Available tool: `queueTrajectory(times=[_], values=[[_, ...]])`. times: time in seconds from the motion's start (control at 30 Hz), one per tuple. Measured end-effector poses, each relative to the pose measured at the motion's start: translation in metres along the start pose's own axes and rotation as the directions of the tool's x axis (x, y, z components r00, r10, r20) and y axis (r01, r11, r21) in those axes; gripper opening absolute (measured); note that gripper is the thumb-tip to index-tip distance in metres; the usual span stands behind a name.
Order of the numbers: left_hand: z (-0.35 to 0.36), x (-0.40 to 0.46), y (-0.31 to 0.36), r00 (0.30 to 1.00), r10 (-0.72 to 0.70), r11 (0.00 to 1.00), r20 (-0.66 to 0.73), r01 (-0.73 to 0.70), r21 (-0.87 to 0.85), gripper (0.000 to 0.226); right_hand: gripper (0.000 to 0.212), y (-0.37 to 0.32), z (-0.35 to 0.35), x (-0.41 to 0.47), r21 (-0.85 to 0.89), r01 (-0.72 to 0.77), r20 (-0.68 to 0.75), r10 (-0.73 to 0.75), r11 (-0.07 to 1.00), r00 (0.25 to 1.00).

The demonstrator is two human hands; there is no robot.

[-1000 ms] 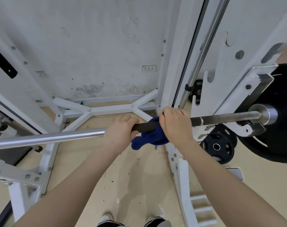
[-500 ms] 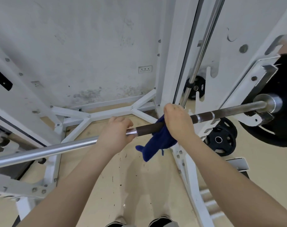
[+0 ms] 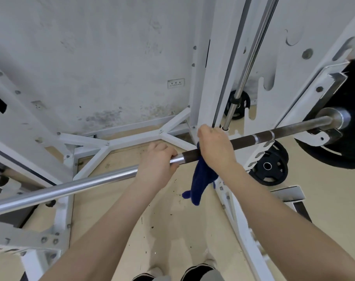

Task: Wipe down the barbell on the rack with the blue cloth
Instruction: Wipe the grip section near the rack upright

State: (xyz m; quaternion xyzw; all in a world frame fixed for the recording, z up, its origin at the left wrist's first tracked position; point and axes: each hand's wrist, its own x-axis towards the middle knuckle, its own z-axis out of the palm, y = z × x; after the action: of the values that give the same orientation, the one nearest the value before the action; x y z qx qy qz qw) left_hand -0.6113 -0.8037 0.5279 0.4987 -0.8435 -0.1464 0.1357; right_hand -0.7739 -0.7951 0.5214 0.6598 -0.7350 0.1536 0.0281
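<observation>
The barbell [image 3: 75,184] runs across the white rack from lower left to upper right, shiny chrome on the left and dark, dull metal on the right. My left hand [image 3: 156,165] is wrapped around the bar where the chrome ends. Just to its right, my right hand [image 3: 215,149] presses the blue cloth [image 3: 201,183] around the dark section. Most of the cloth hangs loose below the bar. A large black plate [image 3: 347,126] sits on the bar's right sleeve.
White rack uprights [image 3: 223,57] and a chrome guide rod [image 3: 251,53] stand right behind my right hand. Smaller black plates [image 3: 269,167] hang on the rack's lower right. White base struts [image 3: 132,138] cross the tan floor. My shoes [image 3: 198,272] show at the bottom edge.
My right hand has slid the cloth to the right along the dark section, away from my left hand. More of the cloth now hangs down. The view has tilted a little.
</observation>
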Motion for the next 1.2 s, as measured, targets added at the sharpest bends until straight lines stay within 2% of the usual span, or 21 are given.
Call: queueTrajectory(times=[0.1,0.2,0.27,0.33,0.4,0.43,0.5,0.57,0.63,0.77,0.87,0.9,1.0,1.03,1.1,1.2], values=[[0.000,0.001,-0.002,1.000,0.021,1.000,-0.001,-0.021,-0.007,0.020,0.015,-0.042,0.009,-0.006,0.086,0.177,0.110,-0.186,0.980,0.976],[-0.001,0.002,-0.003,0.999,0.035,0.999,0.009,-0.035,-0.006,0.022,0.013,-0.025,-0.001,-0.004,0.034,0.297,0.179,-0.298,0.954,0.938],[-0.002,0.003,-0.004,1.000,0.030,0.999,0.005,-0.030,-0.021,0.021,0.005,0.012,-0.007,-0.004,-0.063,0.225,0.181,-0.211,0.972,0.961],[-0.002,0.003,-0.003,1.000,0.012,0.999,-0.005,-0.013,-0.032,0.019,0.007,0.046,-0.011,-0.004,-0.125,0.034,0.092,-0.022,0.992,0.995],[-0.002,0.003,-0.001,1.000,-0.013,1.000,-0.008,0.013,-0.017,0.019,0.007,0.054,-0.009,-0.001,-0.078,-0.134,-0.006,0.134,0.988,0.991],[-0.002,0.002,0.001,1.000,-0.026,1.000,-0.005,0.026,-0.002,0.019,0.009,0.047,-0.007,0.000,-0.051,-0.150,-0.027,0.148,0.987,0.989],[0.001,0.004,0.007,0.999,-0.041,0.999,0.007,0.040,0.033,0.022,0.011,0.021,0.000,-0.002,0.023,-0.064,-0.001,0.064,0.998,0.998],[0.006,0.007,0.018,0.999,-0.029,0.999,0.017,0.028,0.038,0.033,0.009,0.006,0.004,-0.007,0.078,0.107,0.070,-0.113,0.991,0.991],[0.011,0.011,0.032,1.000,0.006,1.000,0.004,-0.006,0.008,0.039,0.010,0.021,-0.004,-0.004,0.038,0.166,0.145,-0.170,0.985,0.975],[0.018,0.016,0.043,0.999,0.041,0.999,-0.013,-0.041,0.030,0.033,0.008,0.084,-0.020,0.007,-0.086,-0.053,0.065,0.059,0.995,0.996],[0.023,0.016,0.041,1.000,0.020,0.999,-0.021,-0.020,0.042,0.029,0.014,0.083,-0.017,0.006,-0.029,-0.153,-0.026,0.152,0.988,0.988],[0.024,0.016,0.042,0.999,0.009,0.999,-0.032,-0.008,0.041,0.027,0.014,0.072,-0.013,0.004,-0.009,-0.132,-0.037,0.131,0.991,0.991],[0.026,0.016,0.048,0.998,-0.020,0.997,-0.059,0.024,0.069,0.024,0.012,0.046,-0.004,-0.003,-0.012,0.141,0.005,-0.141,0.990,0.990],[0.026,0.016,0.049,0.998,-0.030,0.997,-0.060,0.034,0.069,0.024,0.010,0.046,-0.006,-0.002,-0.010,0.169,0.042,-0.169,0.985,0.985],[0.024,0.016,0.049,0.997,-0.047,0.997,-0.056,0.050,0.056,0.023,0.012,0.061,-0.014,0.004,-0.039,0.065,0.076,-0.062,0.997,0.995],[0.023,0.017,0.047,0.997,-0.062,0.997,-0.053,0.064,0.042,0.022,0.013,0.081,-0.026,0.005,-0.090,-0.092,0.053,0.097,0.992,0.994]])
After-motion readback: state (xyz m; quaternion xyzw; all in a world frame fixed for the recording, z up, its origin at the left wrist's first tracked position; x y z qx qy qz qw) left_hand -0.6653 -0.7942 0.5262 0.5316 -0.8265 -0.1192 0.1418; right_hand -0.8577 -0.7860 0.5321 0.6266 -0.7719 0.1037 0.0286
